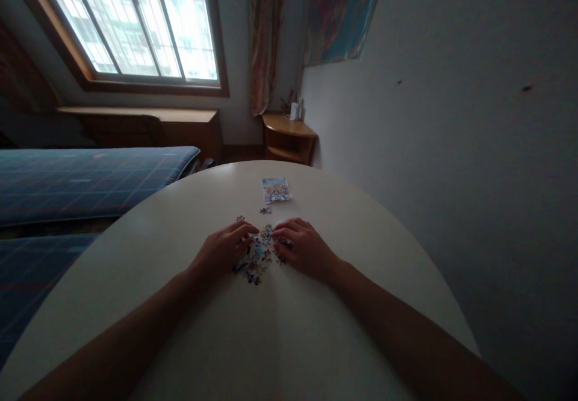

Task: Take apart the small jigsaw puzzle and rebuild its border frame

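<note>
My two hands are bent over a pile of jigsaw pieces (255, 261) on the round white table (356, 220). Twelve o'clock is straight away from me.

The pile is between my hands. It is at about four o'clock from my left hand (222, 245) and at about eight o'clock from my right hand (303, 245). It is a bit long in shape, going from seven o'clock, close to me, up to one o'clock. The fat part is at the near end, and my left hand is closer to that. At the thin far end, the fingertips of both hands come in near each other.

My fingers are curled, not made into fists. Some pieces lie by my right thumb, just under that hand. I can't tell if either hand is pinching a piece, because the pieces are tiny and my fingers hide them.

A few stray pieces (266, 211) lie at twelve o'clock from the pile. More small bits (240, 218) sit at one o'clock from my left hand. Past them all, near twelve o'clock, is a flat printed packet (276, 190), and neither hand touches it.
</note>
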